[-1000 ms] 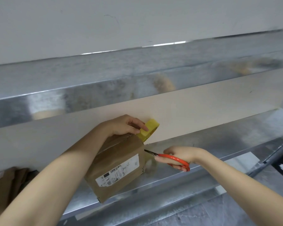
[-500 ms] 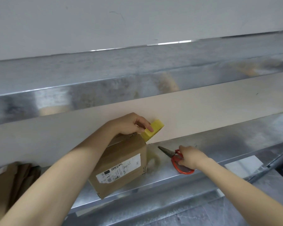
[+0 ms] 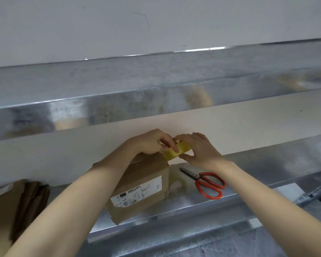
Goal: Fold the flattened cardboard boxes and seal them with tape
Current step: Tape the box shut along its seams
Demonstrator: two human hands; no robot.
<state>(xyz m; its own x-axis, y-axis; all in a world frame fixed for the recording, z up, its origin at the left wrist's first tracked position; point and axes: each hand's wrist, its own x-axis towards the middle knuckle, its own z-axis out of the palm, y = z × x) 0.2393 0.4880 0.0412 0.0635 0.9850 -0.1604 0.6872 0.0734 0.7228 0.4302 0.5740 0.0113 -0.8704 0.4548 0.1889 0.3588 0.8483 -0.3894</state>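
Observation:
A small folded cardboard box (image 3: 141,184) with a white shipping label stands on the metal shelf (image 3: 193,204). A strip of yellow tape (image 3: 176,153) sticks out from the box's top right edge. My left hand (image 3: 152,143) rests on the box top and pinches the tape near the edge. Over on the right side, my right hand (image 3: 198,149) holds the tape's free end between thumb and fingers. Red-handled scissors (image 3: 206,182) lie on the shelf just right of the box, below my right wrist.
Flattened brown cardboard (image 3: 17,206) leans at the left end of the shelf. A second metal shelf (image 3: 156,101) runs overhead, with a pale wall (image 3: 248,123) behind. The shelf's front lip and a lower rail lie below the box.
My right hand let go of the scissors, left them lying on the shelf, and moved up to the yellow tape end. My left hand stayed on the box top with the tape.

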